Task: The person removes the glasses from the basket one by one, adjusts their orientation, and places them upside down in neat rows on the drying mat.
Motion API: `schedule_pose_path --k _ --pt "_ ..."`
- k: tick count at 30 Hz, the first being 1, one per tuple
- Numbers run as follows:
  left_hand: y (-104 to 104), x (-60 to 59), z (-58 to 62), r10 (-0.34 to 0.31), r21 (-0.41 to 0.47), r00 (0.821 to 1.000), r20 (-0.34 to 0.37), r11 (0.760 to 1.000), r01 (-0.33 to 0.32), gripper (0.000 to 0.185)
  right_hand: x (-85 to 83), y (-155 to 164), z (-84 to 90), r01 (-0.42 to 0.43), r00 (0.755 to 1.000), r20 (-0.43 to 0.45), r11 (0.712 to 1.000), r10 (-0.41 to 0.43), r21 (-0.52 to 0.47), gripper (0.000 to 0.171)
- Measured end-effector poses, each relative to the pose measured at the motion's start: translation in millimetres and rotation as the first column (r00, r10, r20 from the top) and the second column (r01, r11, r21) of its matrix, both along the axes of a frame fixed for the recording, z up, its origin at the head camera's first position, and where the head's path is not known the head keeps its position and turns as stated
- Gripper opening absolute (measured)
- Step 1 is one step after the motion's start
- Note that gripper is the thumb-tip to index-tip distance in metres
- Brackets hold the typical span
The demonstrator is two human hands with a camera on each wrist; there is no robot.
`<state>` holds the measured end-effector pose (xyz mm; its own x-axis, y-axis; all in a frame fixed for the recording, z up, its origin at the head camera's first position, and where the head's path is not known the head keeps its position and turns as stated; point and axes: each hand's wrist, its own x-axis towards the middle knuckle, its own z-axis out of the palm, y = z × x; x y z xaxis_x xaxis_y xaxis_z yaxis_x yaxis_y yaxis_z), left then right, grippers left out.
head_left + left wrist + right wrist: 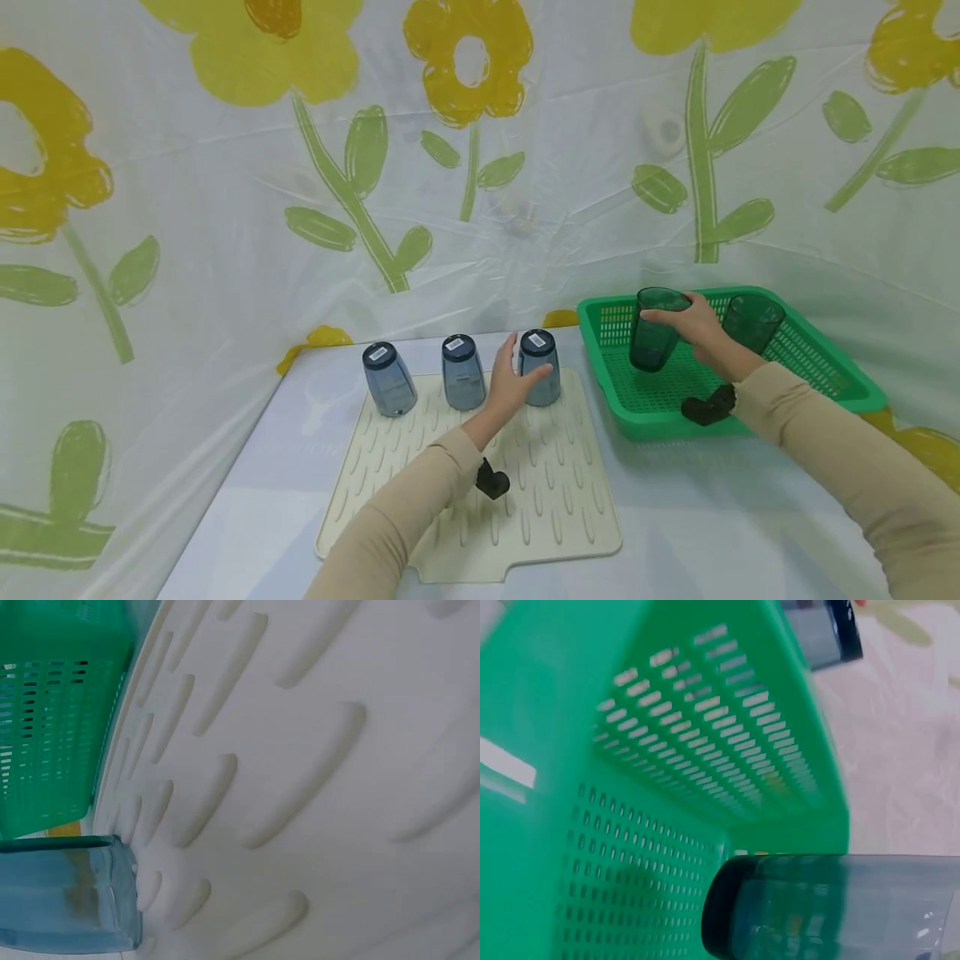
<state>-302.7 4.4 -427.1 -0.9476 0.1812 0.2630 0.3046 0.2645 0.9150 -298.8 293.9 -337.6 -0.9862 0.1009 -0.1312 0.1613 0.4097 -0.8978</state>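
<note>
The right hand (693,325) curls around the rim of an upright, translucent dark green plastic tumbler (654,329), held just above the perforated floor of the green plastic basket (832,367) at the right, beside a second green tumbler (752,323). The left hand (513,379), fingers straight and relaxed, touches the rightmost of three upside-down blue tumblers (542,367) on the ribbed cream drying mat (555,492) on the counter (285,467).

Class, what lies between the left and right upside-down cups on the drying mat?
A third upside-down cup, standing mid-row on the mat, as the head view shows.
</note>
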Motion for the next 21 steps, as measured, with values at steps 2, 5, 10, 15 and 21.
schedule_pose_path --k 2,5,10,15,21 --pt "-3.2 2.2 0.8 -0.002 0.028 1.000 -0.019 1.000 0.003 0.078 4.3 -2.7 3.3 -0.021 1.000 -0.004 1.000 0.021 0.003 0.103" --pt "-8.8 10.5 9.1 -0.015 0.089 1.000 -0.026 0.996 0.018 0.074 12.3 -6.1 8.9 -0.062 0.998 -0.006 0.998 0.062 0.000 0.103" --pt "-17.1 27.7 29.7 -0.059 0.138 0.998 0.015 0.989 0.056 0.066 24.2 -10.9 20.9 -0.121 0.993 0.000 0.993 0.121 0.011 0.101" --pt "-21.5 20.5 17.9 -0.072 0.102 0.997 0.019 0.992 0.070 0.068 32.6 -16.2 33.7 -0.157 0.988 0.001 0.987 0.157 0.036 0.101" --pt "-22.9 18.0 7.2 -0.097 0.060 0.995 -0.005 0.993 0.097 0.073 39.8 -21.1 42.7 -0.196 0.980 -0.018 0.980 0.197 0.032 0.096"
